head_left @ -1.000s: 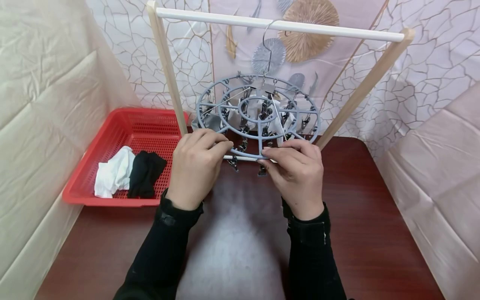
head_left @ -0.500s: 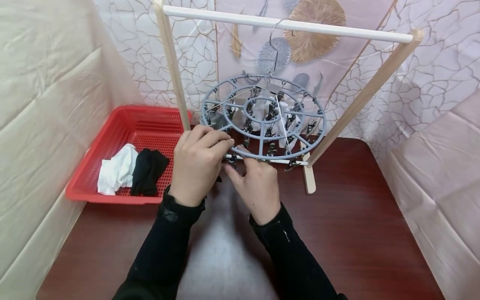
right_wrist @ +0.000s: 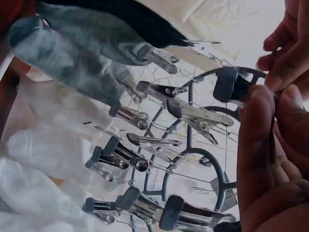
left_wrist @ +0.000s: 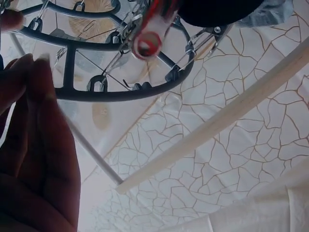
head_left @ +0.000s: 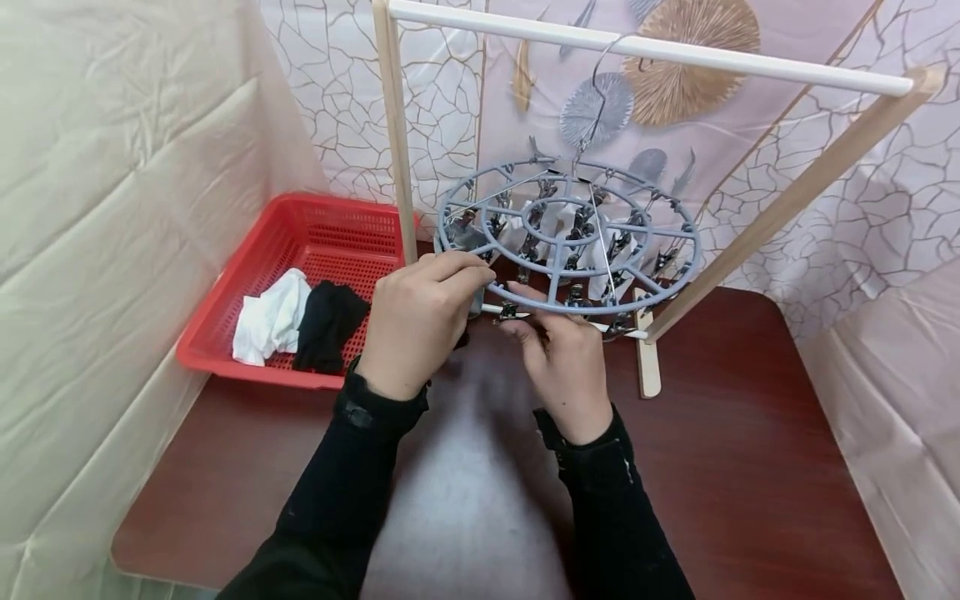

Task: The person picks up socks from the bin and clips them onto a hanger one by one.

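A grey round clip hanger (head_left: 556, 258) with several metal clips hangs from the rack. My left hand (head_left: 426, 321) pinches its front rim, and the left wrist view shows the fingertips (left_wrist: 41, 72) against the rim. Below that rim, just to the right, is my right hand (head_left: 566, 367). In the right wrist view its thumb and finger (right_wrist: 258, 111) pinch a dark-tipped clip (right_wrist: 227, 84). The left hand's fingers (right_wrist: 285, 58) are close beside them. Grey socks (right_wrist: 72, 58), a black sock (right_wrist: 130, 19) and white socks (right_wrist: 43, 145) hang from other clips.
A red basket (head_left: 197, 354) at the left holds a white cloth item (head_left: 270, 317) and a black one (head_left: 330, 325). The wooden rack's posts (head_left: 795, 204) and white top bar (head_left: 675, 52) frame the hanger on the dark red table (head_left: 735, 467).
My right hand has left the rim's front right part and come under it, near the left hand, at a clip. The left hand stays at the rim. The head view has shifted left.
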`<state>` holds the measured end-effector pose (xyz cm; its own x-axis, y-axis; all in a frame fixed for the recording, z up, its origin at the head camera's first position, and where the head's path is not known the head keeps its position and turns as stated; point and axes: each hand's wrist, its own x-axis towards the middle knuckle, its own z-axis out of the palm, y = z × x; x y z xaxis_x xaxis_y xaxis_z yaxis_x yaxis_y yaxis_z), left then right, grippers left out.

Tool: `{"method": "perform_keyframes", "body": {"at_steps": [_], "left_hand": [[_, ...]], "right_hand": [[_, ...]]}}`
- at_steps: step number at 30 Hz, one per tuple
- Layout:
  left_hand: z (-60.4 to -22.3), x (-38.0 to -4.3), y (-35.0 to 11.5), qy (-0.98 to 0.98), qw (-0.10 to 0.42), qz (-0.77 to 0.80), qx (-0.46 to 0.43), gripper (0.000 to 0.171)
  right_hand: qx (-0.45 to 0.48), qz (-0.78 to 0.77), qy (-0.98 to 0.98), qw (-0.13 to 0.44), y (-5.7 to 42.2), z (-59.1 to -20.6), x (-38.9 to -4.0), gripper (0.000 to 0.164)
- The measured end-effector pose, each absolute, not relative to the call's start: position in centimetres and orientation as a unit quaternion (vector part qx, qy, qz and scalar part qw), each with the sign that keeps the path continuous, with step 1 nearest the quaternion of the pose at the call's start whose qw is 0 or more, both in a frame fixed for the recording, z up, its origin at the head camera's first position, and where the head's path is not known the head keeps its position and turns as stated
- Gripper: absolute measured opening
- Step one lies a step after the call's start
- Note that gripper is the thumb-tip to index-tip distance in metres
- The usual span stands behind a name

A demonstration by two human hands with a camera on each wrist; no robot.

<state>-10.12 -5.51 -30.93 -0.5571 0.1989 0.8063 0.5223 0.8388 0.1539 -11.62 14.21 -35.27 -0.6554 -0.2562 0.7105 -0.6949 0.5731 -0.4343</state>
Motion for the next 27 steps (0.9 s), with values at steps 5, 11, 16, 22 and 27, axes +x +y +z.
{"method": "perform_keyframes", "body": {"at_steps": [5,11,16,22,27], "left_hand": [[-30.9,-9.6,-6.7,-0.868,0.397,-0.202,-0.218,0.027],[-27.6,-10.6,-12.2,-0.921,0.349,-0.146,-0.092,0.034],[-27.4,-16.7,-17.2,-0.994,0.105,-0.038,-0.012,0.021],[-34.8,-22.5,-20.6,-0.992,-0.118,0.026,-0.033,0.020],[-40.0,-24.5,-23.0,-0.985,-0.163,0.046,-0.032,0.033]], "right_hand": [[0.299,0.367,-0.819,0.325,14.4,-35.6,-11.7,0.026],[0.270,0.394,-0.806,0.351,14.2,-35.7,-12.0,0.011],[0.267,0.387,-0.804,0.365,14.5,-35.7,-12.1,0.009],[0.277,0.382,-0.797,0.378,14.7,-35.8,-11.7,0.007],[0.292,0.380,-0.790,0.383,14.5,-35.7,-11.5,0.008]]}}
